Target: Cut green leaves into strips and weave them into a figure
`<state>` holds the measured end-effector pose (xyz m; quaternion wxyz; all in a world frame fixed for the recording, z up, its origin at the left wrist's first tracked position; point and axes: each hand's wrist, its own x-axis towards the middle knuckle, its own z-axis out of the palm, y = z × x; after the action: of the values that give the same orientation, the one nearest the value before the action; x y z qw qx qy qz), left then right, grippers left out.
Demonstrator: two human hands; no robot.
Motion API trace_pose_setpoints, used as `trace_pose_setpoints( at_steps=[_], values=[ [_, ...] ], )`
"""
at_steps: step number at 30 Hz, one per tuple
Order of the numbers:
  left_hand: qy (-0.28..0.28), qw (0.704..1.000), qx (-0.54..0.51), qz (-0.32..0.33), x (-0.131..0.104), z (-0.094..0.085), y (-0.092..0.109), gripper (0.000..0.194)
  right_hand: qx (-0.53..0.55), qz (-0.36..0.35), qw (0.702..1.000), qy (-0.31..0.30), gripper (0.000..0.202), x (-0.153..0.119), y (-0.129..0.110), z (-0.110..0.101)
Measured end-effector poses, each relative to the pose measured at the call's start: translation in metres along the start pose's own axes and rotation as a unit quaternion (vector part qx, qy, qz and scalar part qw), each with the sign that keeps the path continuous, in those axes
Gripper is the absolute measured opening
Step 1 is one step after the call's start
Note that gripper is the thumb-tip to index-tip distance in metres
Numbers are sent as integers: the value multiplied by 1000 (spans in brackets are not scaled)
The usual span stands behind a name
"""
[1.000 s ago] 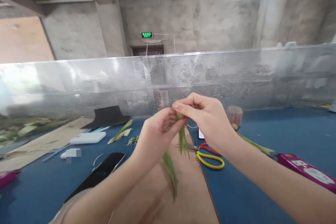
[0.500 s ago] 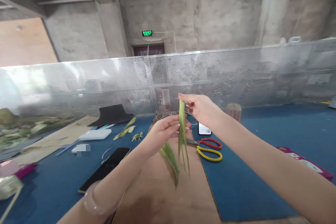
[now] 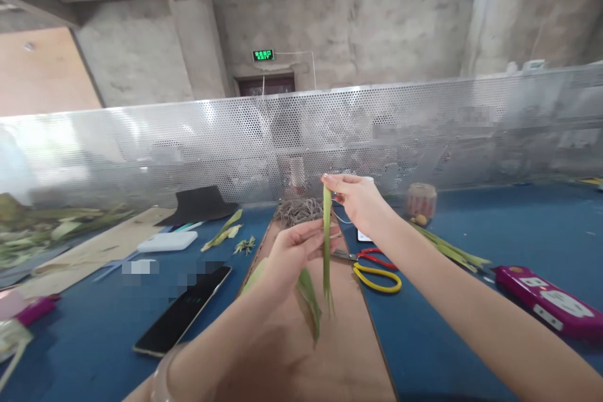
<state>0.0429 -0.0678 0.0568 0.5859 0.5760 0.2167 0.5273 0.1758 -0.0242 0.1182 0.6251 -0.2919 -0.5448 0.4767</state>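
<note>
Leaf strip, long, narrow and green (image 3: 326, 251), hanging upright between two bare hands above a flat tan board (image 3: 348, 364).

Left of the board, a black rectangular phone (image 3: 183, 311) lies on the blue counter (image 3: 452, 352); over the board, the left hand (image 3: 287, 257) touches the strip's middle, though whether its grip is clamped or loose I cannot tell, with a wide green leaf (image 3: 309, 308) below and grey tangled cord (image 3: 299, 210) at the far end; the right hand (image 3: 362, 201) has its fingertips pinched together on the strip's top; at the board's right edge are scissors with red and yellow handles (image 3: 374, 289), and farther right a purple device (image 3: 549, 301).
</note>
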Motion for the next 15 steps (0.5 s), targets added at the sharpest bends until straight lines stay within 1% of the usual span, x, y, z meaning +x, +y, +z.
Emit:
trace_pose_setpoints(
  at_steps=[3,8,11,15],
  values=[
    [27,1000,7,-9,-3,3,-1,25,-7,-5,1000,30,22,1,10,-3],
    [40,998,-1,-40,-5,8,-3,24,-28,-28,997,64,19,-5,21,-1],
    [62,997,-11,-51,-5,8,-4,22,-42,-42,995,75,16,-9,23,-1],
    [79,995,28,-48,-1,3,-5,23,-47,-33,996,74,17,-9,25,-3]
  ],
)
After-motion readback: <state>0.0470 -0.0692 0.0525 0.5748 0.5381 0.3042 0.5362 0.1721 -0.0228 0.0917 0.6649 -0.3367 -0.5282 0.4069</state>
